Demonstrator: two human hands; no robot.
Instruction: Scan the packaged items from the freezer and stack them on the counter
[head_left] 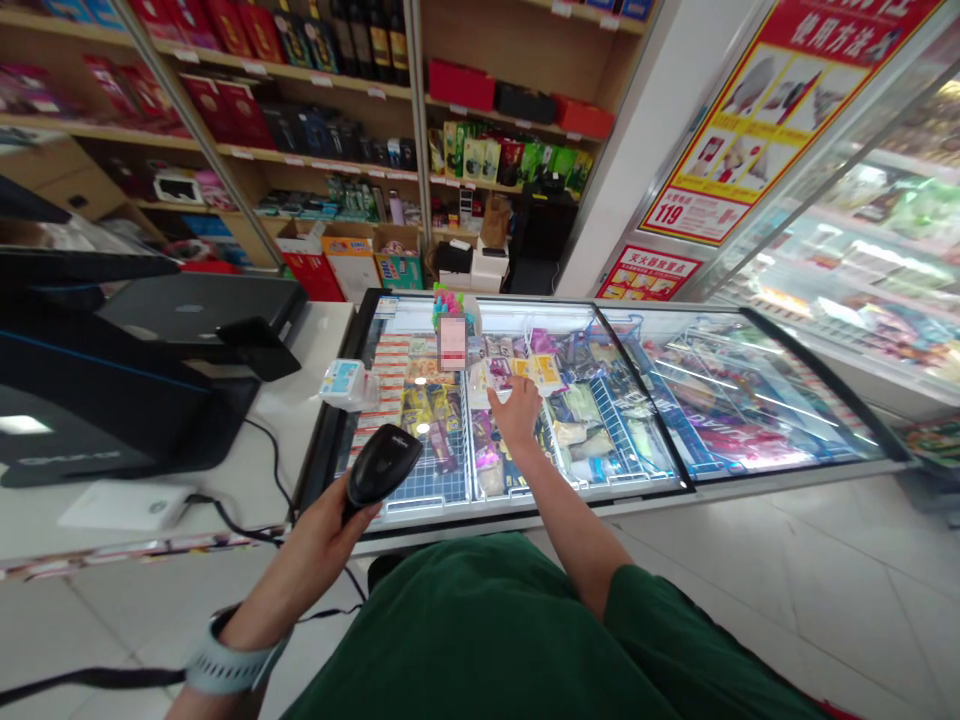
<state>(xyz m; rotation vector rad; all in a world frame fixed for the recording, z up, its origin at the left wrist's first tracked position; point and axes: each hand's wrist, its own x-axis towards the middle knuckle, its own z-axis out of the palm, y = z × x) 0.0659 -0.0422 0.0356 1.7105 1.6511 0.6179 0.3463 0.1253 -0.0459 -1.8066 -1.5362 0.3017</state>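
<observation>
My left hand [330, 535] is wrapped round the handle of a black handheld barcode scanner [384, 466], whose head points forward over the freezer's near left corner. My right hand [516, 410] reaches over the freezer's glass top, thumb and fingers apart and curved. Just beyond its fingertips lie a white-and-purple pack [497, 372] and yellow-and-white packs [544, 372]; whether the fingers touch them I cannot tell. Left of these, a small stack of white-and-blue packs [345, 384] sits at the freezer's left edge.
The chest freezer [682, 480] holds several bagged goods under glass. A colourful spiky item [448, 305] and a pink card [452, 343] stand at its far side. On the left counter are a black checkout terminal [112, 370], a white box [127, 505] and cables. Stocked shelves [315, 80] rise behind.
</observation>
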